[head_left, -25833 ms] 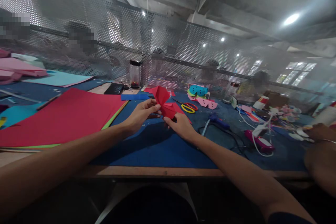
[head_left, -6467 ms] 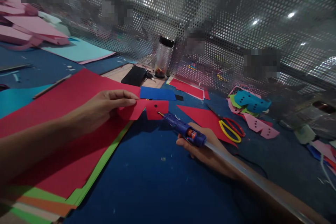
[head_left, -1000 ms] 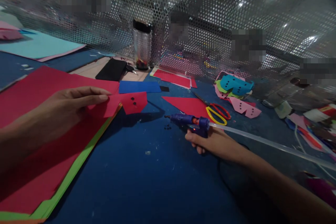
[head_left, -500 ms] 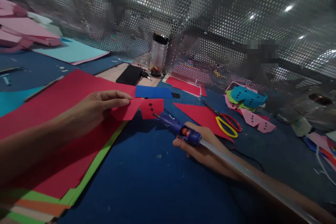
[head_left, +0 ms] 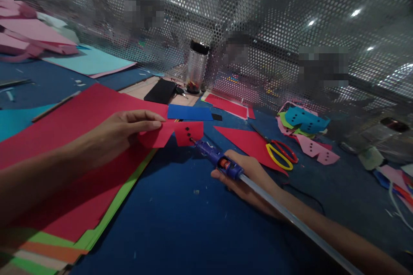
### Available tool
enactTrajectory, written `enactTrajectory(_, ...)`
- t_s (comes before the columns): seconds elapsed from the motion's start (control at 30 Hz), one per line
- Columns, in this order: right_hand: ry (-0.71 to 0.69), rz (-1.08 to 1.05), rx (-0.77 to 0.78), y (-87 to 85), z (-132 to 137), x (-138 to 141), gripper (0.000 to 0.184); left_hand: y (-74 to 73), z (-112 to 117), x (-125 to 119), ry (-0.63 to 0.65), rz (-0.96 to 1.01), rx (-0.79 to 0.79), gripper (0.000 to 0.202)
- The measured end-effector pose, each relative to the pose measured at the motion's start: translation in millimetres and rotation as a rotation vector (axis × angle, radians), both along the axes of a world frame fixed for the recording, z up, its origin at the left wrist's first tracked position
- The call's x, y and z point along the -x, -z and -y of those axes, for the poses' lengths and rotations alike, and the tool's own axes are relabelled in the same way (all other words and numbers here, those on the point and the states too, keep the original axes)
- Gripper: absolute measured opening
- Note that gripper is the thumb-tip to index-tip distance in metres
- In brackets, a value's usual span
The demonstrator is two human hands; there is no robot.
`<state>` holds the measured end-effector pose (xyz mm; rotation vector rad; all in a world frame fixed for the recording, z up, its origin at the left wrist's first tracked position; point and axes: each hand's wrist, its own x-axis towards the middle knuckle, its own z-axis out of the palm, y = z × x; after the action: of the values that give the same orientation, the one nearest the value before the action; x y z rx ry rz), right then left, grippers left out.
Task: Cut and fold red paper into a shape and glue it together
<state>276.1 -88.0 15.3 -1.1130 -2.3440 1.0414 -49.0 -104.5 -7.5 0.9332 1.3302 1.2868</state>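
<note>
Between the thumb and fingers of my left hand (head_left: 129, 126) is one end of a red paper cutout (head_left: 183, 134). A notch splits its lower edge, and small black dots run down its right part. My right hand (head_left: 248, 176) grips a purple hot glue gun (head_left: 217, 155), whose tip meets the cutout at the lowest dot. Out of the gun's back runs a long clear glue stick (head_left: 274, 202). Beneath my left hand lies a large red sheet (head_left: 97, 137) on a stack of coloured paper (head_left: 112, 212).
Scissors (head_left: 279, 157) with red and yellow handles rest on a red scrap (head_left: 240, 142). Finished-looking dotted cutouts (head_left: 306, 120) lie to the right. A blue paper strip (head_left: 190, 112), black pouch (head_left: 160, 90) and clear jar (head_left: 196, 68) stand or lie behind, before a perforated metal panel (head_left: 264, 17).
The view has shifted slightly. My left hand keeps its hold on the red cutout, and the glue gun's tip stays by the lowest dot while its rear has swung a little left.
</note>
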Motion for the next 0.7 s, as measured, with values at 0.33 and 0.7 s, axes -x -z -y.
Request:
enactTrajectory(0.33, -0.019, -0.012, -0.041, 1.5, -0.4, 1.0, 0.032, 1.7, -0.8, 0.1, -0.007, 0.004, -0.009, 0.029)
enactTrajectory(0.7, -0.004, -0.008, -0.077, -0.7, 2.8, -0.5, 0.031, -0.6, -0.5, -0.5, -0.014, 0.002, 0.017, 0.030)
